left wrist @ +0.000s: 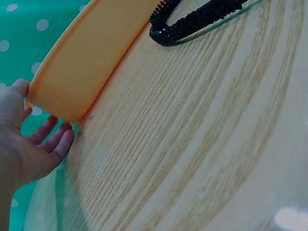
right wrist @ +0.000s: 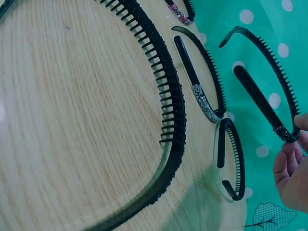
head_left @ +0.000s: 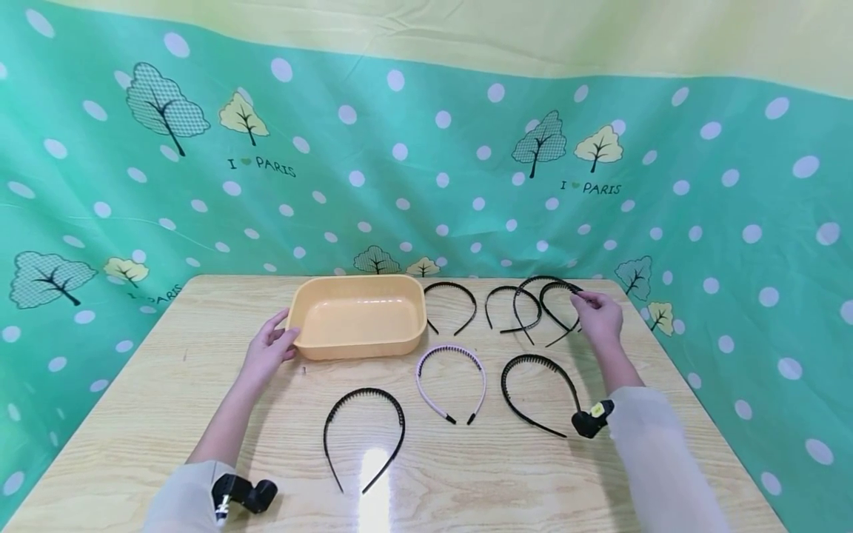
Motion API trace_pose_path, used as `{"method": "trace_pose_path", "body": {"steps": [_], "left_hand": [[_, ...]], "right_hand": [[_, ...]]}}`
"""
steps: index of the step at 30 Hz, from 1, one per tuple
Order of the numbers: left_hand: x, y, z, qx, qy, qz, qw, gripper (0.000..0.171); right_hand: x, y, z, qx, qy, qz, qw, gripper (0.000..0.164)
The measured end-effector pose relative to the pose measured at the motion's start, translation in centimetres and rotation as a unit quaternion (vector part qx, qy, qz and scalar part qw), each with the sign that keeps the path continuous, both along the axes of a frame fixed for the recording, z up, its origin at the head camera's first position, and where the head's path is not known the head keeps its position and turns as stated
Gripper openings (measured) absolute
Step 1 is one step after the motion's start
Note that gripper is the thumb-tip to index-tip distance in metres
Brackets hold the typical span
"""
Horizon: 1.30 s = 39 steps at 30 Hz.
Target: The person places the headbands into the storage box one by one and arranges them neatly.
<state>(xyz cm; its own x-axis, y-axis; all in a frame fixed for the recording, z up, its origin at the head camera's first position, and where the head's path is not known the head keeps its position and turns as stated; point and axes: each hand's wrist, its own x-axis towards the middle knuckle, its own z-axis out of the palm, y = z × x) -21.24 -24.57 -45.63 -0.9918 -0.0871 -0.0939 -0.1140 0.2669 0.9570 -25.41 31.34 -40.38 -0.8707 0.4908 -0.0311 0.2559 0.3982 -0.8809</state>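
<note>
My left hand (head_left: 269, 348) grips the left end of an orange plastic basin (head_left: 360, 349), thumb and forefinger at its rim; the other fingers curl low by its corner in the left wrist view. My right hand (head_left: 601, 318) pinches a black toothed headband (right wrist: 260, 100) by its sparkly studded band, raised at the back right. Under it lie two more black headbands, one with silver stones (right wrist: 204, 102), the other plain-looking (right wrist: 241, 166). Nearer me is a large black headband (head_left: 536, 358). A lilac headband (head_left: 452, 348) with black tips lies mid-table.
Another black headband (head_left: 476, 305) lies just right of the basin, partly behind it. One more black headband (head_left: 366, 391) is at the front of the wooden table (head_left: 460, 481). A green dotted curtain (head_left: 400, 178) hangs close behind the table and along its sides.
</note>
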Motion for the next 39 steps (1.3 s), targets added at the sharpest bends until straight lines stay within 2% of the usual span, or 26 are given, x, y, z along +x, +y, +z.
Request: {"method": "trace_pose_path", "body": {"steps": [6, 21, 29, 39], "left_hand": [[0.1, 0.0, 0.1, 0.004, -0.005, -0.002, 1.0, 0.067], [0.0, 0.0, 0.0, 0.006, -0.004, 0.005, 1.0, 0.066], [-0.2, 0.1, -0.2, 0.014, -0.004, 0.003, 0.9999, 0.067], [-0.1, 0.1, -0.1, 0.011, -0.012, 0.008, 0.9998, 0.066]], "right_hand": [[-0.4, -0.8, -0.3, -0.002, -0.007, 0.0, 1.0, 0.044], [-1.1, -3.8, 0.3, -0.003, 0.04, 0.007, 0.999, 0.035], [-1.6, -5.0, -0.1, 0.009, 0.053, 0.013, 0.998, 0.032], [-2.5, -6.3, -0.1, -0.01, 0.058, 0.027, 0.998, 0.032]]}}
